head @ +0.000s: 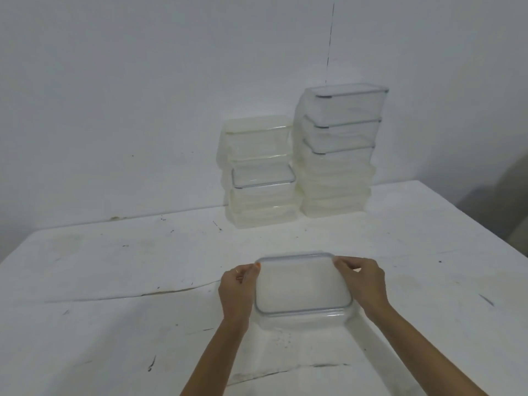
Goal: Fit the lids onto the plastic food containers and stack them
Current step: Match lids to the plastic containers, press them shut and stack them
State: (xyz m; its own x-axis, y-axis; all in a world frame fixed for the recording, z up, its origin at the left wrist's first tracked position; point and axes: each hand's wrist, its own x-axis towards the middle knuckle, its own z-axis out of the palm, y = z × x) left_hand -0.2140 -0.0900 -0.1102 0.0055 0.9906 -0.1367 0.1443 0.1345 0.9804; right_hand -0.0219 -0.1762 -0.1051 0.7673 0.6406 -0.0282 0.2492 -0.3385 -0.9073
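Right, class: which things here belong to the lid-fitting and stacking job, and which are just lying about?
Job: left hand, right hand, the lid they grip, the container under it, shorter stack, taller stack.
Lying about: table, wall, hanging cord.

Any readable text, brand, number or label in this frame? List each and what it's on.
None readable.
clear rectangular plastic container with grey-rimmed lid, gripped by the left hand and right hand: no print visible.
shorter stack of clear plastic containers and taller stack of clear plastic containers by the wall: no labels visible; the view is blurry.
white table: dark scuffs only, no writing.
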